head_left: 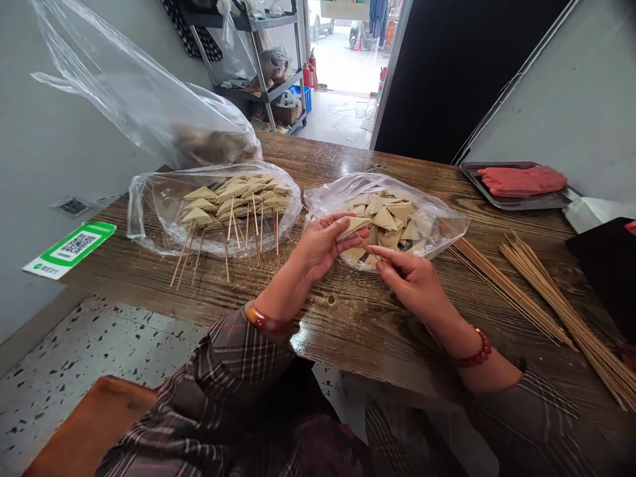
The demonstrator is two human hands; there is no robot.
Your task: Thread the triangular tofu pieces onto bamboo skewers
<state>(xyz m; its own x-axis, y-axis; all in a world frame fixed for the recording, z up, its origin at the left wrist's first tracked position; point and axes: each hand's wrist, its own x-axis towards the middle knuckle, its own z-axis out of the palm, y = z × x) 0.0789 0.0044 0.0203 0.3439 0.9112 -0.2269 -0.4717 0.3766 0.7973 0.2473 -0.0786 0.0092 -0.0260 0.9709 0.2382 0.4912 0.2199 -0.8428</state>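
Observation:
Between the thumb and fingers of my left hand (318, 250) is a beige tofu triangle (354, 226), folded like a sheet. My right hand (413, 281) pinches a thin bamboo skewer (366, 246), its upper end at the triangle; I cannot tell how deep it goes in. Just behind both hands, an opened clear plastic bag (437, 228) holds a heap of loose tofu triangles (392, 211). To the left, skewered tofu triangles (243, 192) lie piled on another clear bag (149, 228), their sticks pointing toward me.
Bundles of bare bamboo skewers (551, 285) lie on the wooden table (338, 331) at right. A black tray (517, 202) with pinkish-red sticks sits back right. A large plastic bag (149, 99) rises back left near a green QR card (74, 248). A shelf rack (263, 93) stands beyond.

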